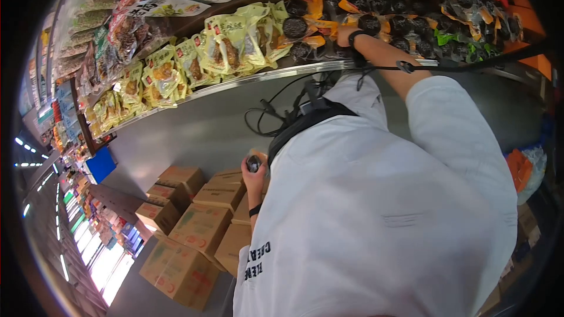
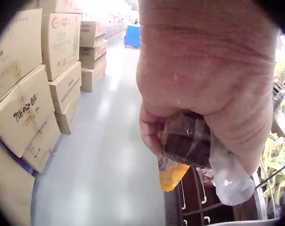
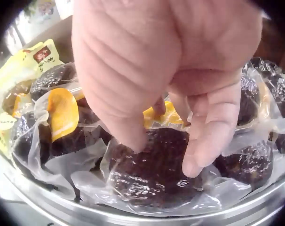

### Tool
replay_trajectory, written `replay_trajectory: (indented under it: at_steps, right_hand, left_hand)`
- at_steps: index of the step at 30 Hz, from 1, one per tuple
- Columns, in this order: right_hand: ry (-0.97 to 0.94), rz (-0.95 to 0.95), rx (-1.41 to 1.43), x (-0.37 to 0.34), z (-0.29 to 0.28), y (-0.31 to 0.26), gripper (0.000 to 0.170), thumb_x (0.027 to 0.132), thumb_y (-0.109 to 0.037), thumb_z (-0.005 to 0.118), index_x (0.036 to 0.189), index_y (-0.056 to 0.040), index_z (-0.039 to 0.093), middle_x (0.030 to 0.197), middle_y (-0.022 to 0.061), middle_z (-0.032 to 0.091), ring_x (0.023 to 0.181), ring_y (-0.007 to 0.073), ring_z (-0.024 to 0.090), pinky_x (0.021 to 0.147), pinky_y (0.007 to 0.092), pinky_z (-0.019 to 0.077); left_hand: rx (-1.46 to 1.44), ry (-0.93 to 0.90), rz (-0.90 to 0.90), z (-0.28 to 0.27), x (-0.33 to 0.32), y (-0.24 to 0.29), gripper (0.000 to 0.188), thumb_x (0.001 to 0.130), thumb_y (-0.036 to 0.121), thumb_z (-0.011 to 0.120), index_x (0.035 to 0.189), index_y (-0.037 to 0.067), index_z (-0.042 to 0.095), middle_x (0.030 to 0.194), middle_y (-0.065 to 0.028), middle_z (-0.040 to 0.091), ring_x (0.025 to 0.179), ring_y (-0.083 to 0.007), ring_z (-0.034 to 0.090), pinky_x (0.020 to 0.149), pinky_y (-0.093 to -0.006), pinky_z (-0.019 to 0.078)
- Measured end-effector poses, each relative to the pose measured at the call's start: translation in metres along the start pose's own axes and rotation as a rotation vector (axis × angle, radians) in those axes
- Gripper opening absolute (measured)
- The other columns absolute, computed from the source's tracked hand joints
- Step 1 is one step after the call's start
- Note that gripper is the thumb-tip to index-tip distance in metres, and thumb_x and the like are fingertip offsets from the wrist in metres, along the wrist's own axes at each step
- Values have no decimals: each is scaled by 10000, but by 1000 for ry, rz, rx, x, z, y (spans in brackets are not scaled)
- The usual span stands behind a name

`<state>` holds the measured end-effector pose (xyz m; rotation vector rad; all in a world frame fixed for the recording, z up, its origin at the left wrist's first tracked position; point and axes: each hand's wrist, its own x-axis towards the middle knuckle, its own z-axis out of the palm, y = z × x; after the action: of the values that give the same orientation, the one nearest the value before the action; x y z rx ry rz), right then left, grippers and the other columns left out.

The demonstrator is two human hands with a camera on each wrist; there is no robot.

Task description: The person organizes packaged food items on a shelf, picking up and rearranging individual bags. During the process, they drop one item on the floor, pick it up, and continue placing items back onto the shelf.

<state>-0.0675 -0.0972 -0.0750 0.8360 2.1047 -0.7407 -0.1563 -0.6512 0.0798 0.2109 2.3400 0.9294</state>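
My left hand [image 1: 255, 183] hangs low beside the body and grips a clear vacuum pack [image 2: 186, 141] of dark round food. An orange label and a crinkled clear end stick out below the fingers. At the shelf's front edge, my right hand [image 3: 166, 61] reaches down over another dark vacuum-packed food pack [image 3: 149, 174]. The thumb lies on its left side and the fingers bend over its right side, pinching it. This pack lies among similar ones, its orange label partly hidden behind the hand.
Yellow food pouches [image 1: 226, 44] fill the shelf to the left of the dark packs, behind a metal shelf edge [image 1: 235, 84]. Cardboard boxes [image 1: 194, 229] are stacked on the floor to the left. A black cable [image 1: 470, 66] crosses near the right forearm.
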Motion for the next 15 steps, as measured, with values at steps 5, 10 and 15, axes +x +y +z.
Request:
replay_trajectory:
  at_steps: [5,10,15]
  right_hand:
    - [15,73,77,-8,-11,-16,442,812,-265,523,1141,7,637,1184,211,623,1109,319,600,888,386,484]
    - [-1,56,58,-21,-3,-21,467,801,-308,567,1132,13,637,1174,206,627,1081,318,611,897,390,485]
    - [59,-54,-44,-47,5,-27,568,775,-411,652,1167,-2,608,1193,181,619,1092,312,605,902,400,494]
  left_hand:
    - [120,130,19,2,-18,-33,510,760,81,697,1224,-8,505,1076,-167,604,963,-218,593,850,-329,479]
    - [170,144,22,1,-25,-69,594,728,144,746,1252,14,497,1128,-200,605,1020,-292,603,870,-357,474]
    - [274,71,34,8,-29,-169,690,702,243,784,1270,-4,480,1183,-202,573,1101,-302,559,934,-366,438]
